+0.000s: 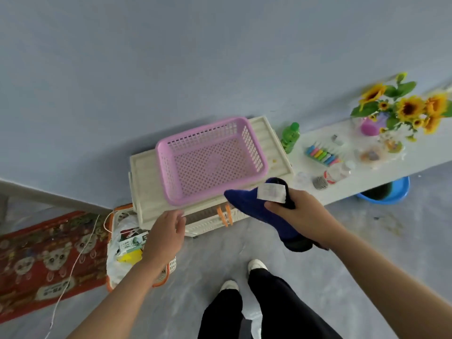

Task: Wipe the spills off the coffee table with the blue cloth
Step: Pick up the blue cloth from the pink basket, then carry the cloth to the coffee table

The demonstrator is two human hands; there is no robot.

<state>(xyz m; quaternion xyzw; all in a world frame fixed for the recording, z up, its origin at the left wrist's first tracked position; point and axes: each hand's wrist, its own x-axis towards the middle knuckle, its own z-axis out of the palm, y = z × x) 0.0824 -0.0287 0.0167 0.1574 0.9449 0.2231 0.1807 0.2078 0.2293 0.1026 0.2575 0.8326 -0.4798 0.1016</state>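
My right hand (pixel 302 212) grips the dark blue cloth (pixel 259 209), which carries a white label and hangs down below my wrist. It is held in the air in front of the cream storage unit (pixel 146 182), beside the low white coffee table (pixel 362 174) that stretches to the right. My left hand (pixel 167 234) hovers with relaxed fingers, holding nothing, near the unit's front left corner. Spills on the table are hard to make out; clear wrappers and small items lie on it.
An empty pink basket (pixel 210 160) sits on the cream unit. On the table are a green bottle (pixel 290 137), coloured markers (pixel 321 154), a lying bottle (pixel 336 173) and sunflowers (pixel 406 107). A blue basin (pixel 386 192) stands under it. An orange-rimmed basket (pixel 124 243) and a red mat (pixel 46 260) lie left.
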